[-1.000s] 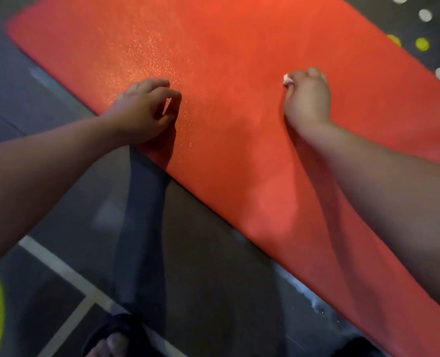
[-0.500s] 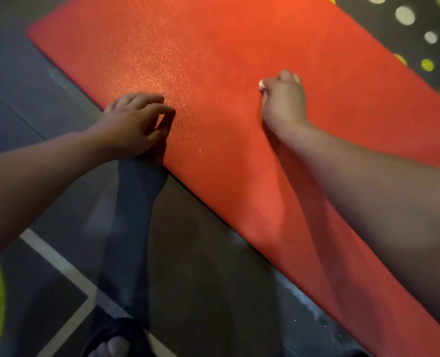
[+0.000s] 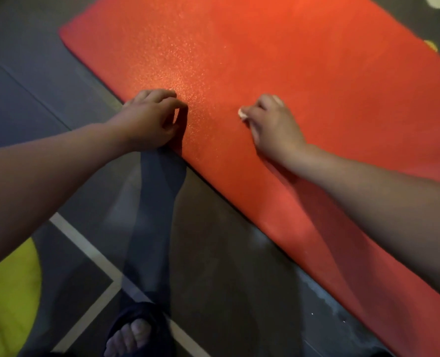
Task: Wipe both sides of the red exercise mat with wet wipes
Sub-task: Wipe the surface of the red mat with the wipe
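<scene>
While the red exercise mat [image 3: 304, 73] lies flat on the dark floor [image 3: 226, 253], its long axis runs on a slant across the view, from a short end at the upper left down toward the lower right corner. Its near long edge passes under the left hand [image 3: 149, 119] and continues past the right forearm. The surface is orange-red with a fine grainy texture, and a patch just beyond the left hand glints in the light. The stretch below the right arm sits in darker shadow.

The right hand [image 3: 273, 124] rests on the mat well in from the edge, its fingers bunched round a small white wet wipe [image 3: 242, 114], of which only a bit pokes out at the fingertips against the mat. The left hand sits at the near edge with its fingers curled and their tips on the mat. Whether its thumb hooks the edge I cannot tell.

On the floor nearer the person are a white line [image 3: 85, 243], a yellow patch [image 3: 8, 292] and a foot in a dark sandal [image 3: 134, 331].
</scene>
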`<act>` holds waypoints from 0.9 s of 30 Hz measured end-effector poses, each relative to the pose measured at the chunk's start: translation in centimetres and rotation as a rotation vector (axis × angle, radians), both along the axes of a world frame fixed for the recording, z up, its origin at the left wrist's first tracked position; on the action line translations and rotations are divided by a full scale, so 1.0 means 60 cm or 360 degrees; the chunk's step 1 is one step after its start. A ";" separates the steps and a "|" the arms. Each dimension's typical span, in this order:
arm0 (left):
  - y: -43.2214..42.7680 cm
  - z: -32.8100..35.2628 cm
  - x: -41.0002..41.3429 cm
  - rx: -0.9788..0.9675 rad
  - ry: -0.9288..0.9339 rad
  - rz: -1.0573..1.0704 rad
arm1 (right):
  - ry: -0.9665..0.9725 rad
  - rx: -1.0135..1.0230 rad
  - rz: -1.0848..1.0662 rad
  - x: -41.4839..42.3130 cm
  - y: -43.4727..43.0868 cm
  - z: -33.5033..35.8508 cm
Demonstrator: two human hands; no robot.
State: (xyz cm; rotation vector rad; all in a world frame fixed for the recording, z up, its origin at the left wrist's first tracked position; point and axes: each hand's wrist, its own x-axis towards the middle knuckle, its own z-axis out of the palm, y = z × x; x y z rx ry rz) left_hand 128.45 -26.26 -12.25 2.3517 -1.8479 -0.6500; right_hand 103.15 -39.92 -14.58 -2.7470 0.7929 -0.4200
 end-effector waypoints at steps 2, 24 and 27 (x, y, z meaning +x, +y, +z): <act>-0.005 0.004 -0.008 0.0003 -0.0023 0.0020 | 0.0000 0.0070 0.0178 -0.009 0.040 0.004; -0.290 0.035 -0.207 0.0223 -0.0241 -0.0420 | -0.0019 0.0043 -0.0835 -0.275 -0.298 0.014; -0.346 0.020 -0.236 0.0661 -0.0495 -0.0555 | -0.0082 0.0057 -0.0861 -0.289 -0.347 0.005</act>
